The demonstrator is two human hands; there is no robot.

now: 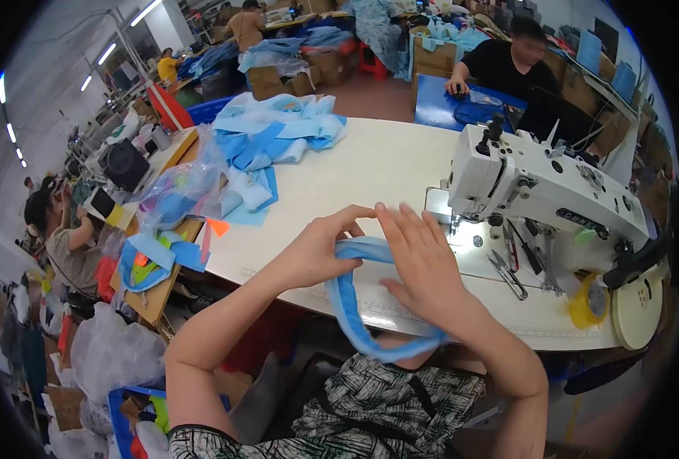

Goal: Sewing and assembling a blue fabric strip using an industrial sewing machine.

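Note:
A loop of light and darker blue fabric hangs over the front edge of the white sewing table. My left hand grips its upper part between thumb and fingers. My right hand has its fingers stretched out over the loop, fingertips near those of my left hand; the band runs behind it, and I cannot tell whether it touches. Right of my hands stands a white sewing machine, its needle area beside my right fingers. Scissors, small tools and a yellow tape roll lie below the machine head.
Blue fabric pieces and a plastic bag cover the table's left end. A person in black works opposite. Another person sits at left. A blue crate and plastic bags are low at left.

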